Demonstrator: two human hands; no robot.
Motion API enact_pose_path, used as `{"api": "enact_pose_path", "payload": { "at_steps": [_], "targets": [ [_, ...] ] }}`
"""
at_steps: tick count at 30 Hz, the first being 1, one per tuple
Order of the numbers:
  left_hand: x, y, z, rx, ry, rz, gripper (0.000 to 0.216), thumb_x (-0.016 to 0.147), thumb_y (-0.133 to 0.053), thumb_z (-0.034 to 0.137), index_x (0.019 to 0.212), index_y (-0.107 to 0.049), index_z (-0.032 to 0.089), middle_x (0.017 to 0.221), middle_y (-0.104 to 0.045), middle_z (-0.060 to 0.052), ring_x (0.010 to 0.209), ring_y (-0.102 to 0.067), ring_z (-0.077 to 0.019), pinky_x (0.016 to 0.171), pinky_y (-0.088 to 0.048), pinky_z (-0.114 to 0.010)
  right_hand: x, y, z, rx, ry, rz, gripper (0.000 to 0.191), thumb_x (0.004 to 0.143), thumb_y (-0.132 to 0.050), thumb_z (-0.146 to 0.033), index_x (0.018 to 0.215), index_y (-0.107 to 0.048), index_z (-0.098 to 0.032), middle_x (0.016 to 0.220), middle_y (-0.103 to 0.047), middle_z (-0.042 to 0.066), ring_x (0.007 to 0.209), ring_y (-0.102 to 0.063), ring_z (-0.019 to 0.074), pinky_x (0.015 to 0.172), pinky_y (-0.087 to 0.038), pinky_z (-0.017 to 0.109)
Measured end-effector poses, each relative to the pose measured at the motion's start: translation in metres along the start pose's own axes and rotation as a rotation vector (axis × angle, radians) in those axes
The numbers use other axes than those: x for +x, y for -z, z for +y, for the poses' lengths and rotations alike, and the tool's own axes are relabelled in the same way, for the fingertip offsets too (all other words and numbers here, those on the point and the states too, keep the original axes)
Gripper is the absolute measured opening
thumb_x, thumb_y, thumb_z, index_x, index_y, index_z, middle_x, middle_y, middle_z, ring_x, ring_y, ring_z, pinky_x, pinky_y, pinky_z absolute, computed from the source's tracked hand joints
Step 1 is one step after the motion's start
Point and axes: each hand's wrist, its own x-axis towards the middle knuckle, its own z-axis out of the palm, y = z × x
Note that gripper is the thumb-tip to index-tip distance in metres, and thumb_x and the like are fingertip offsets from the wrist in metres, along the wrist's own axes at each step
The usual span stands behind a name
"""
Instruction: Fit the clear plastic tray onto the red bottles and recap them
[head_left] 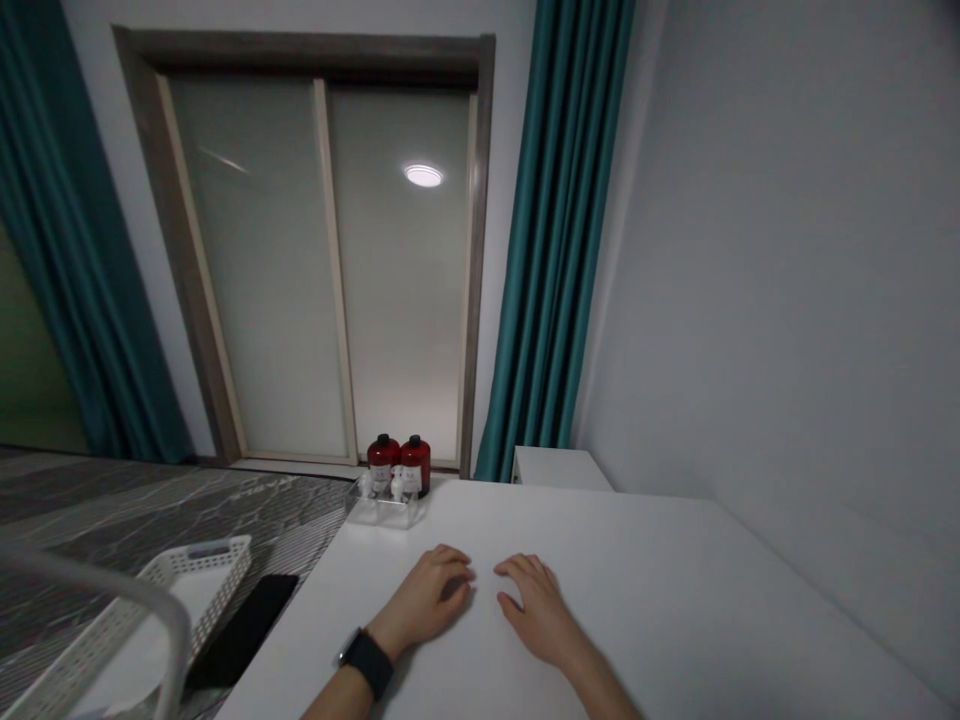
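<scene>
My left hand point(431, 598), with a dark watch point(365, 660) on the wrist, rests on the white table point(637, 570). Its fingers curve loosely, thumb apart from them, and nothing is between them. Facing it across a small gap is my right hand point(536, 605), also on the tabletop, fingers bent and spread with nothing held. Beyond the left hand, at the table's far left corner, stands a clear plastic tray point(375, 512) with white pump tops in it. Two red bottles point(415, 462) with dark caps and pale labels stand right behind the tray.
Left of the table are a white perforated basket point(225, 575), a black flat object point(251, 620) and a blurred grey curved bar point(161, 600). A white cabinet point(559, 468) stands past the far edge. A wall point(787, 300) runs along the right.
</scene>
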Motion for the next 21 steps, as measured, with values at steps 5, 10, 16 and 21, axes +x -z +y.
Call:
{"api": "enact_pose_path", "payload": {
  "at_steps": [5, 10, 16, 21],
  "targets": [
    [0.0004, 0.0015, 0.0004, -0.005, 0.019, -0.021, 0.022, 0.086, -0.058, 0.016, 0.100, -0.075, 0.022, 0.113, -0.071, -0.008, 0.109, -0.062, -0.0248, 0.097, -0.047, -0.040, 0.0005, 0.0015, 0.0011, -0.004, -0.002, -0.029, 0.030, 0.084, -0.056, -0.012, 0.110, -0.065, -0.023, 0.114, -0.068, 0.005, 0.113, -0.057, 0.0262, 0.100, -0.040, 0.042],
    [0.0009, 0.0028, 0.0005, -0.001, 0.014, -0.027, 0.023, 0.087, -0.058, 0.017, 0.103, -0.074, 0.023, 0.114, -0.070, -0.008, 0.110, -0.062, -0.0247, 0.098, -0.047, -0.039, 0.0008, -0.0001, 0.0042, -0.009, 0.002, -0.038, 0.030, 0.085, -0.057, -0.013, 0.112, -0.065, -0.023, 0.116, -0.067, 0.006, 0.114, -0.056, 0.0262, 0.100, -0.039, 0.041],
    [0.0004, 0.0037, 0.0009, 0.001, 0.013, -0.037, 0.023, 0.087, -0.058, 0.017, 0.103, -0.074, 0.023, 0.115, -0.070, -0.008, 0.111, -0.062, -0.0250, 0.098, -0.047, -0.040, 0.0003, 0.0012, 0.0034, -0.014, 0.000, -0.046, 0.030, 0.085, -0.057, -0.013, 0.112, -0.065, -0.024, 0.116, -0.067, 0.005, 0.115, -0.056, 0.0260, 0.100, -0.039, 0.041],
    [-0.0001, 0.0039, 0.0029, 0.001, 0.030, -0.051, 0.024, 0.086, -0.059, 0.015, 0.104, -0.073, 0.022, 0.116, -0.069, -0.008, 0.112, -0.061, -0.0254, 0.099, -0.047, -0.041, 0.0005, 0.0033, 0.0010, -0.018, -0.003, -0.052, 0.031, 0.084, -0.058, -0.013, 0.112, -0.065, -0.024, 0.116, -0.067, 0.005, 0.115, -0.056, 0.0254, 0.101, -0.039, 0.041]
  ]
}}
